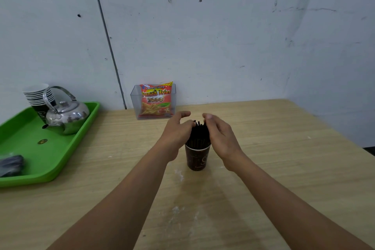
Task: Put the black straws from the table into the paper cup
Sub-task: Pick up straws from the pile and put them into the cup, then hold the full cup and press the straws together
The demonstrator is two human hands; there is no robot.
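Straws (199, 133) stand in the cup (197, 157); my left hand (177, 131) and right hand (220, 134) cup them loosely. I should square them gently, not tip the cup.

I see a pale wooden bench (263, 158) pushed into a wall corner. On it stand a dark paper cup (197, 158) near the middle, a clear box (153, 100) at the back edge, and a green tray (67, 148) at the left. Pale smudges mark the wood just in front of the cup.

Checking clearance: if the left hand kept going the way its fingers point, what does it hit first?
Likely the right hand: the left hand points across the black straws in the paper cup. Depth is unclear.
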